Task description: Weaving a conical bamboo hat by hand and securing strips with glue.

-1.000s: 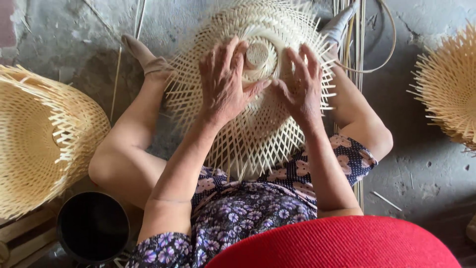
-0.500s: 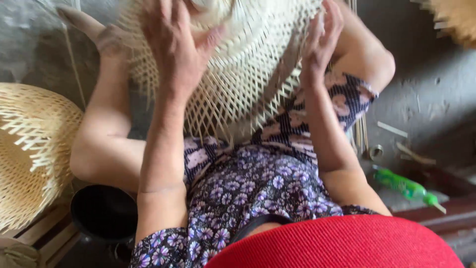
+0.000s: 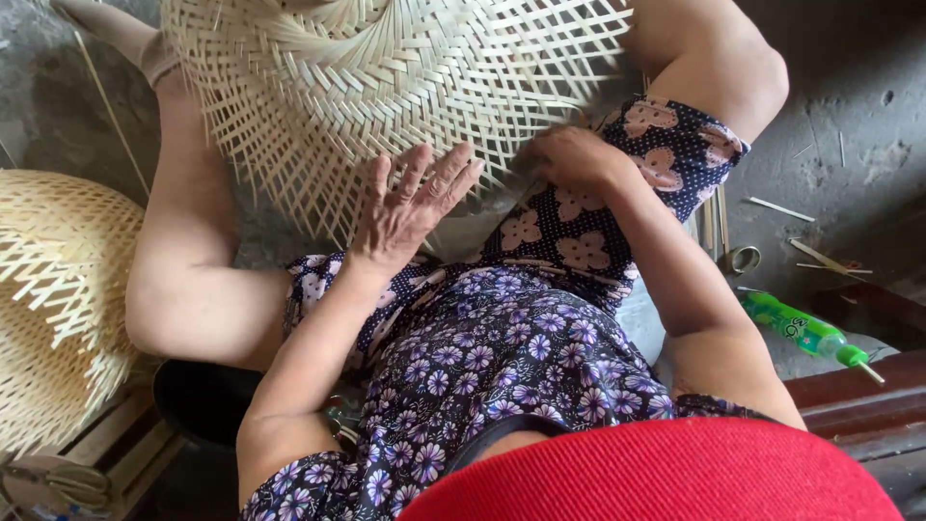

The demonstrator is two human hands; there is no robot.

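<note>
A half-woven round piece of pale bamboo strips [image 3: 386, 77] lies over my knees, its loose strip ends fanning toward me. My left hand [image 3: 405, 207] rests flat on its near edge with the fingers spread, holding nothing. My right hand [image 3: 569, 154] is at the lower right rim, fingers curled around the strip ends there. Its fingertips are partly hidden under the weave. I sit low in a dark flowered dress, and a red brim [image 3: 656, 473] fills the bottom of the view.
A finished woven bamboo piece [image 3: 58, 299] stands at the left on wooden slats. A black round container [image 3: 203, 400] sits by my left thigh. On the grey floor at the right lie a green bottle [image 3: 801, 328], a small tape roll [image 3: 741, 259] and loose bamboo strips [image 3: 820, 256].
My view has dropped toward my lap. Both hands slid from the centre of the weave down to its near edge, and the green bottle came into sight.
</note>
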